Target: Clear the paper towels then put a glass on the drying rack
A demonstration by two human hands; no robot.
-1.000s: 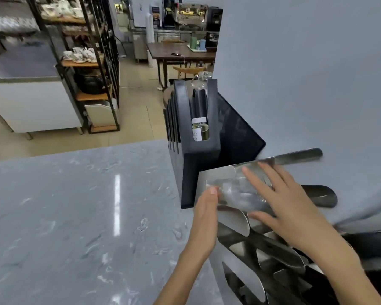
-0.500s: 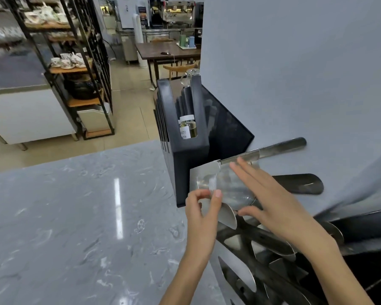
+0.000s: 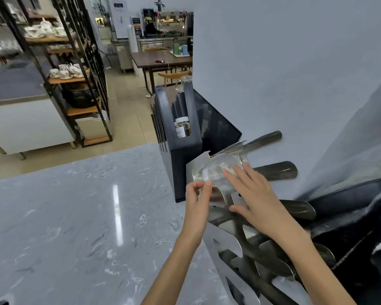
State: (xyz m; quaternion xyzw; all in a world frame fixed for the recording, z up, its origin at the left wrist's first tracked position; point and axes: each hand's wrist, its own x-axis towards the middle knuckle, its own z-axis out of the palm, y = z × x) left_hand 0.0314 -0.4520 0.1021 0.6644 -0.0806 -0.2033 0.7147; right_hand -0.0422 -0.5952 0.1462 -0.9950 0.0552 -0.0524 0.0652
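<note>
Both hands are holding glass (image 3: 218, 172) on drying rack (image 3: 233, 236): left hand (image 3: 198, 194) pinching rim, right hand (image 3: 254, 192) lying open-fingered on it.

Both bare forearms reach forward and up from the bottom edge, nearly side by side. The left hand (image 3: 197, 198) is raised with its back to the camera, thumb and forefinger curled toward each other in a pinch at the top. The right hand (image 3: 254, 194) lies palm down, fingers (image 3: 233, 172) straight and spread, thumb stretched out to the left, wrist level.
</note>
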